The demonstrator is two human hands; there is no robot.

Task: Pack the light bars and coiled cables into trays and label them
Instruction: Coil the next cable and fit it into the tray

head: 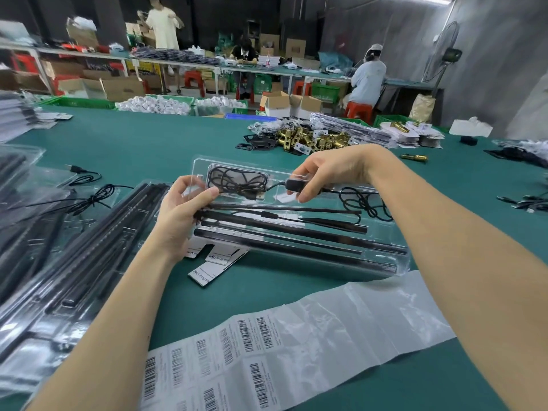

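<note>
The clear plastic tray [296, 247] lies across the middle of the green table [148, 143], with black light bars [281, 229] laid lengthwise in its near slots and a coiled cable [237, 180] in its far left compartment. The left hand [181, 212] grips the tray's left end, thumb curled over the rim. The right hand [323, 173] pinches a small black inline controller [295, 185] above the tray's far edge; a loose cable loop [364, 203] trails to its right. Printed cards [213, 262] lie under the tray's near left corner. A barcode label sheet [267, 351] stretches across the near table. Filled trays [74, 247] are stacked at left. Brass latch parts [311, 139] are heaped on the far side.
</note>
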